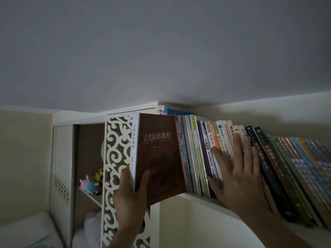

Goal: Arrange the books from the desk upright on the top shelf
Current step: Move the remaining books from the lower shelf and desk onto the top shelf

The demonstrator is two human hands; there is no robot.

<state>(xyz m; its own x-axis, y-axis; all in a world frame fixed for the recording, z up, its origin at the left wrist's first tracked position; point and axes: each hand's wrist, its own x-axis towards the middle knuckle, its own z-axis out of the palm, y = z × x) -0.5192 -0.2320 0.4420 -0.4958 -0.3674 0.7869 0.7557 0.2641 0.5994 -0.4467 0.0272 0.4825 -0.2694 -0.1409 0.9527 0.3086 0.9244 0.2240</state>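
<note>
Shelf (211,200) under a grey ceiling at right carries upright books (198,158), braced by the flat, released right hand (240,176), while the left hand (130,194) grasps a brown book (161,158).

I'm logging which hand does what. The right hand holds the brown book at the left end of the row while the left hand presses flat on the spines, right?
Not quite: the hands are swapped. In the head view the left hand holds the brown book at the left end of the row, while the right hand presses flat on the spines.
</note>
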